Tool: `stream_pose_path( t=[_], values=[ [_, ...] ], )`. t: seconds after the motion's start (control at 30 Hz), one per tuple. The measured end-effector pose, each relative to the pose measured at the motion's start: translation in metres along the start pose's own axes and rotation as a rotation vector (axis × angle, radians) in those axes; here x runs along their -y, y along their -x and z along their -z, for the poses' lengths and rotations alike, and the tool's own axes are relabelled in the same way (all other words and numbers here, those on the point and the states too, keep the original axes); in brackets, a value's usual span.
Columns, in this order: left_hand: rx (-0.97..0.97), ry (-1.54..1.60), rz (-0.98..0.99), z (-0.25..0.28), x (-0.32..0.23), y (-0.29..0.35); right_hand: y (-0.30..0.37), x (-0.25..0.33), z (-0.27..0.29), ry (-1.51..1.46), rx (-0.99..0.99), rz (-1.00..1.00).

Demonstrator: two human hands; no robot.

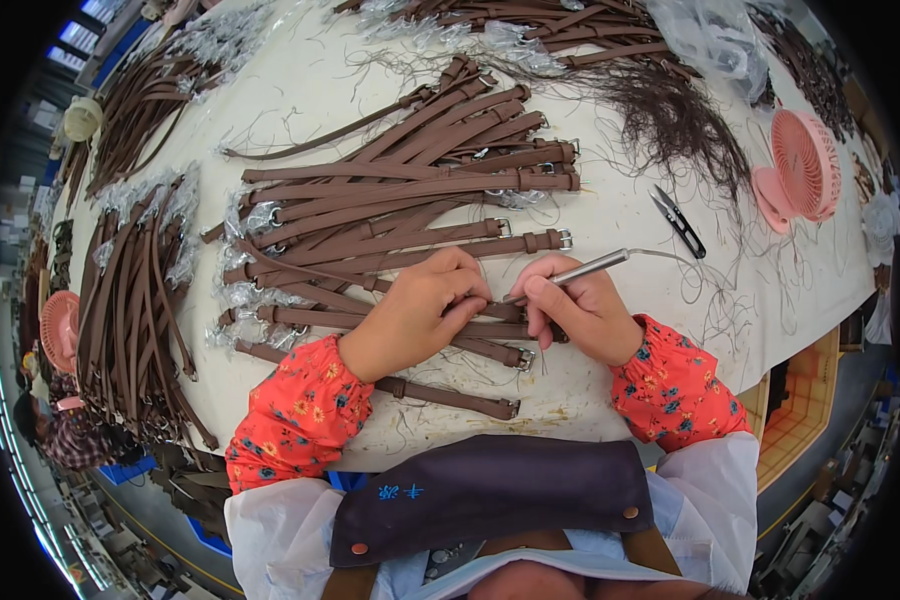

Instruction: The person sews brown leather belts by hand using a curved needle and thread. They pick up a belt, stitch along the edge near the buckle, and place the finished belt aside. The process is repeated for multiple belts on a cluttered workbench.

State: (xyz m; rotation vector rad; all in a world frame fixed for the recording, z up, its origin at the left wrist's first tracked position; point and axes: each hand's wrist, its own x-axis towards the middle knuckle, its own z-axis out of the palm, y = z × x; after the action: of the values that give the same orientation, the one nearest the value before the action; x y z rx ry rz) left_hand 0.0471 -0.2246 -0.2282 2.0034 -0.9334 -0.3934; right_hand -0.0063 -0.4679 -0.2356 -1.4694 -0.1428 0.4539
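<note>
Over the front of the table, my left hand [420,312] is closed in a pinch on a brown strap [502,312], of which only a short piece shows between my hands. My right hand [582,312] grips a slim silver pen-like tool [590,268], its tip pointing at that strap and a thin cord running from its rear end. Fingers cover part of the contact, so whether the tip touches cannot be made out. Beneath and beyond my hands lies a pile of brown buckled straps [400,215], some with clear plastic wrap. One strap [445,397] lies apart, nearest me.
Black thread snips [680,222] lie right of the tool, near loose thread ends and a dark thread heap [675,125]. A pink fan [802,165] stands at far right. More strap bundles [130,300] fill the left side. A wooden crate [805,400] sits beyond the right edge.
</note>
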Motion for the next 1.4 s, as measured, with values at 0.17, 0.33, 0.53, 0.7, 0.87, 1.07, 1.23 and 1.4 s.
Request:
stream_pose_path(
  t=[0.17, 0.33, 0.53, 0.7, 0.87, 1.07, 1.23, 1.4],
  values=[
    [-0.084, -0.055, -0.049, -0.0098, 0.0032, -0.0015, -0.0005, -0.0009, 0.0006, 0.003, 0.005, 0.004],
    [-0.118, -0.030, -0.029, -0.0100, 0.0011, -0.0034, -0.0004, 0.0033, -0.0022, -0.003, 0.003, -0.033],
    [-0.112, -0.027, -0.031, -0.0093, 0.0025, -0.0032, -0.0008, 0.0018, -0.0014, -0.001, 0.023, -0.032],
    [-0.077, -0.031, -0.003, -0.0074, 0.0020, -0.0025, -0.0016, -0.0010, -0.0009, -0.032, 0.020, -0.025],
    [-0.075, -0.022, 0.001, -0.0069, 0.0019, -0.0024, -0.0019, -0.0014, -0.0009, -0.029, 0.022, -0.020],
    [-0.111, -0.015, 0.017, -0.0080, 0.0035, -0.0021, -0.0017, -0.0018, -0.0011, -0.027, 0.015, -0.021],
    [-0.123, -0.003, 0.064, -0.0067, 0.0002, -0.0030, -0.0015, -0.0020, -0.0007, -0.010, 0.015, -0.007],
    [-0.123, -0.009, 0.070, -0.0075, 0.0017, -0.0025, -0.0017, -0.0025, -0.0007, -0.012, 0.017, -0.004]
  ],
)
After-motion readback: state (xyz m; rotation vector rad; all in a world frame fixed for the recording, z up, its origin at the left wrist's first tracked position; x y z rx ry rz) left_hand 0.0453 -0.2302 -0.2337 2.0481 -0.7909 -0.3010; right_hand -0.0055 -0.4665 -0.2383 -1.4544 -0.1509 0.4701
